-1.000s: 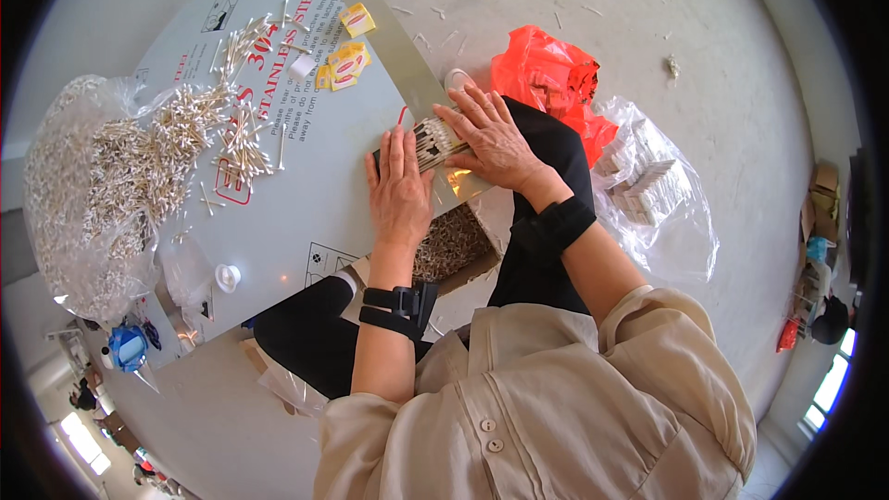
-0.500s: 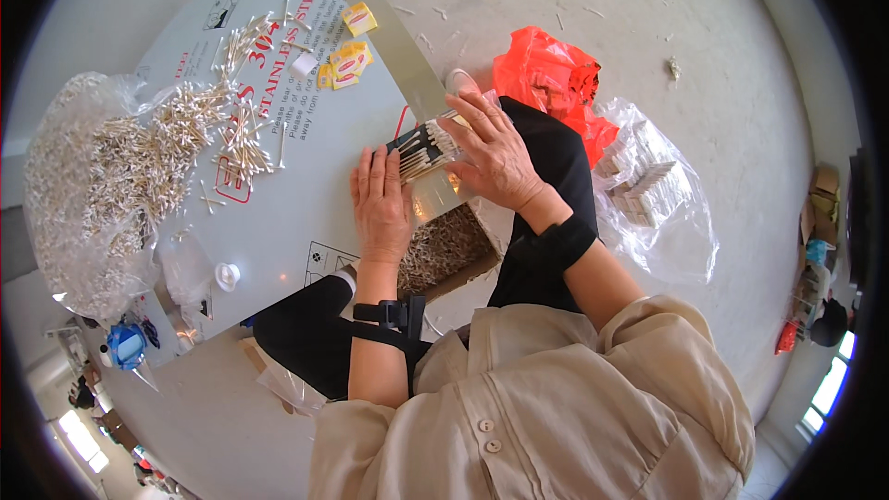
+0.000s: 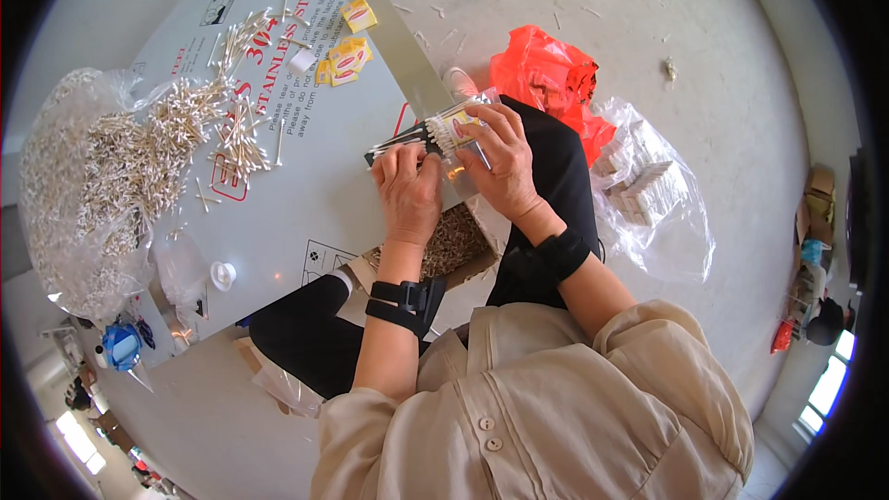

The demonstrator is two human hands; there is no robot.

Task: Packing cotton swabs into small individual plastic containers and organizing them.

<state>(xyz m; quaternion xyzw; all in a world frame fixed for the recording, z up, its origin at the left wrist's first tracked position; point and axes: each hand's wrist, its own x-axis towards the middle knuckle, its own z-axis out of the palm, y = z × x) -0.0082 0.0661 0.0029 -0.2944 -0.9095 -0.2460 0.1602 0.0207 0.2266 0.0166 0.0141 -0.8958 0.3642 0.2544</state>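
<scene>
At the table's near right edge my right hand (image 3: pixel 505 165) is closed round a small clear pack of cotton swabs (image 3: pixel 444 131) with a yellow label (image 3: pixel 463 123). White swab heads line up in a row at the pack's left side. My left hand (image 3: pixel 410 193) is beside it with fingers curled and pressed together on loose cotton swabs lying over a dark strip (image 3: pixel 405 140). Its fingertips partly hide the swabs. Below both hands stands an open cardboard box (image 3: pixel 480 268) filled with many swabs.
A big clear bag (image 3: pixel 56 194) spills cotton swabs across the grey table (image 3: pixel 287 194). Yellow labels (image 3: pixel 344 60) and a white lidded tub (image 3: pixel 222 275) lie there too. On the floor, right, are a red plastic bag (image 3: pixel 546 74) and a clear bag of white packs (image 3: pixel 648 194).
My left hand has moved right, its fingers going from stretched flat to curled over the swabs. My right hand has shifted slightly and its fingers have bent round the pack, uncovering the yellow label.
</scene>
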